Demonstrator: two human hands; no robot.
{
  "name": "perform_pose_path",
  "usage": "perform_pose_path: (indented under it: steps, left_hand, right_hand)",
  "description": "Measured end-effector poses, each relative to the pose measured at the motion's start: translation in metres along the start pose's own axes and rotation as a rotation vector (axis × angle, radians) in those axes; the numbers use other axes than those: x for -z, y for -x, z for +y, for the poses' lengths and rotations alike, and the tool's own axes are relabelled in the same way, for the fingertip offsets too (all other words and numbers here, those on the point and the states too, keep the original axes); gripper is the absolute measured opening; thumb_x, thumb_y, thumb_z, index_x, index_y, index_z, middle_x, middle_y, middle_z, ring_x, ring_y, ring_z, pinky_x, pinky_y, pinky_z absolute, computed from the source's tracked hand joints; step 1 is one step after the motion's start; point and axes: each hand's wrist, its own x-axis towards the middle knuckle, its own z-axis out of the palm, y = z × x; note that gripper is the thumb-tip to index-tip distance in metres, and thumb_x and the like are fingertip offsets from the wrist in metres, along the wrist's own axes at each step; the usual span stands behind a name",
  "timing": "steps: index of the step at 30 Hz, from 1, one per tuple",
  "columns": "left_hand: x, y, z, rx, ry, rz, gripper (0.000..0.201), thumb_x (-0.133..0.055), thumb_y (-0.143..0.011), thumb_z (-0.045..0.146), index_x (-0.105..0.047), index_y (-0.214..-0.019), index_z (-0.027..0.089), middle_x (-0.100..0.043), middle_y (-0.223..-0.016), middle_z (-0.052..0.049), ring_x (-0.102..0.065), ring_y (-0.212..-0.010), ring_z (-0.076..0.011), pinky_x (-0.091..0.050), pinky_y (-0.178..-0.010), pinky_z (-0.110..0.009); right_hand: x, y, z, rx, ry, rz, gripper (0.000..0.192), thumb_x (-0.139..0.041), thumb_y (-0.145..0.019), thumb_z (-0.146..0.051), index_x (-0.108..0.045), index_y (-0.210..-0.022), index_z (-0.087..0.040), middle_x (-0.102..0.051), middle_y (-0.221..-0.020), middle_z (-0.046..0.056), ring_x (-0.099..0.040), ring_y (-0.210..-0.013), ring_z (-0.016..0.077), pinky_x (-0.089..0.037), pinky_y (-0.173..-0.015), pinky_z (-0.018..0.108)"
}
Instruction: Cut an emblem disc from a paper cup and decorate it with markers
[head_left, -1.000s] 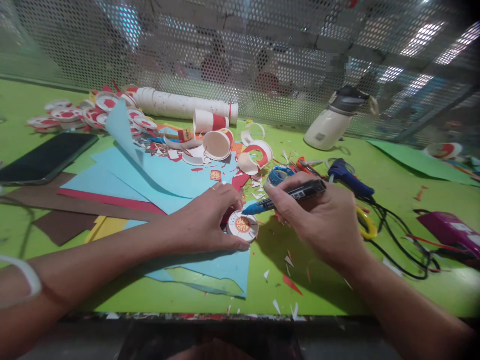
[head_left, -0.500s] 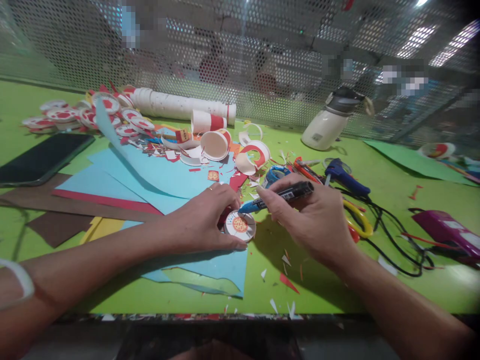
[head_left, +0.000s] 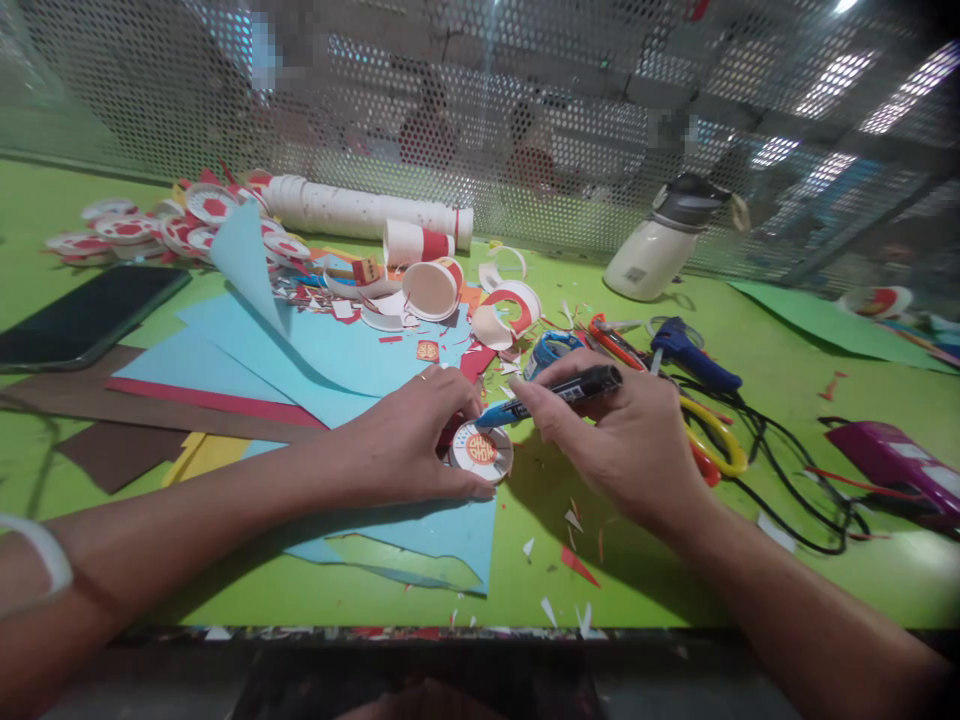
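My left hand (head_left: pixel 420 435) steadies a round white paper-cup base (head_left: pixel 482 455), thumb at its near edge and fingers curled round its far left side. A gold and orange emblem marks the middle of the base, with small blue dots and dark lines around it. In my right hand (head_left: pixel 615 430) is a blue marker (head_left: pixel 555 395) with a black rear end, gripped like a pen. Its tip rests at the upper edge of the base. Blue paper sheets (head_left: pixel 420 520) lie under and beside my left hand.
At the back left are decorated cup bases (head_left: pixel 127 230), a stack of cups (head_left: pixel 360 208) and cut cups (head_left: pixel 431 288). A phone (head_left: pixel 90 315) lies left. On the right are scissors (head_left: pixel 716 435), a glue gun (head_left: pixel 694 355) with its cord, a purple device (head_left: pixel 892 465) and a bottle (head_left: pixel 652 240).
The curled blue sheet at the left has shifted at its raised end. The marker tilts slightly differently at the base's upper edge; both hands stay nearly in place.
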Motion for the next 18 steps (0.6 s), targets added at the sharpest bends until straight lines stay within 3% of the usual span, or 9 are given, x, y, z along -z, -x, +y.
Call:
perform_pose_path:
  steps: [8, 18]
  left_hand:
    - [-0.0014, 0.0, -0.0024, -0.036, -0.084, -0.006, 0.034, -0.073, -0.067, 0.042, -0.051, -0.083, 0.021, -0.053, -0.083, -0.003, -0.047, -0.083, -0.0217, -0.04, -0.068, -0.034]
    - [-0.0012, -0.0001, -0.001, -0.031, -0.083, -0.011, 0.033, -0.072, -0.068, 0.04, -0.055, -0.087, 0.019, -0.054, -0.087, -0.005, -0.047, -0.084, -0.0223, -0.04, -0.07, -0.035]
  right_hand:
    - [-0.0003, 0.0006, -0.0037, 0.001, -0.014, -0.055, 0.019, -0.068, -0.082, -0.028, -0.06, -0.067, -0.018, -0.062, -0.056, -0.003, -0.053, -0.049, 0.0098, -0.041, -0.048, 0.021]
    - [-0.0029, 0.0031, -0.0031, 0.011, -0.039, -0.046, 0.024, -0.066, -0.082, -0.031, -0.058, -0.064, -0.018, -0.054, -0.053, -0.004, -0.043, -0.047, 0.0083, -0.035, -0.046, 0.022]
